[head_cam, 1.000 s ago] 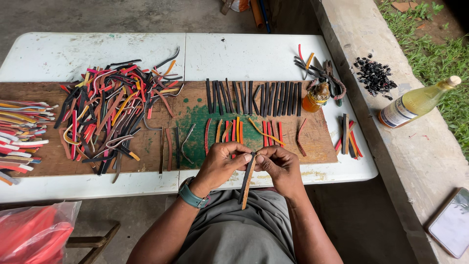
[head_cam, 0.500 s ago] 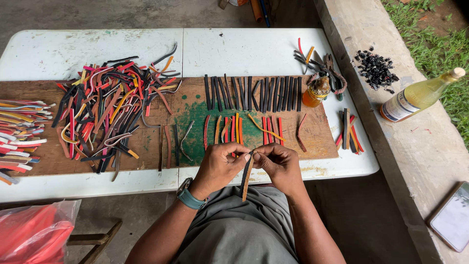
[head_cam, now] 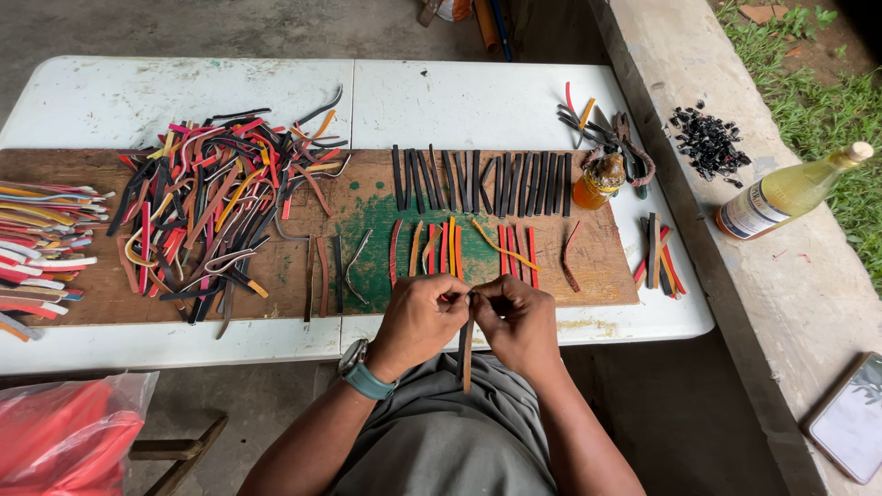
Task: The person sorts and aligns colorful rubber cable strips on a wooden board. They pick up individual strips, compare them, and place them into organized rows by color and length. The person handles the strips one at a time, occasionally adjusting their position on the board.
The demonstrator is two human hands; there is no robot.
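Strip, top hidden between hands

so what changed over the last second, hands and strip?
Little moved. Both the left hand and the right hand keep pinching the top of the thin brown strip; its lower end swung from slanted leftward to hanging nearly straight down over the lap. The row of black strips and the pile of mixed coloured strips on the wooden board stayed put.
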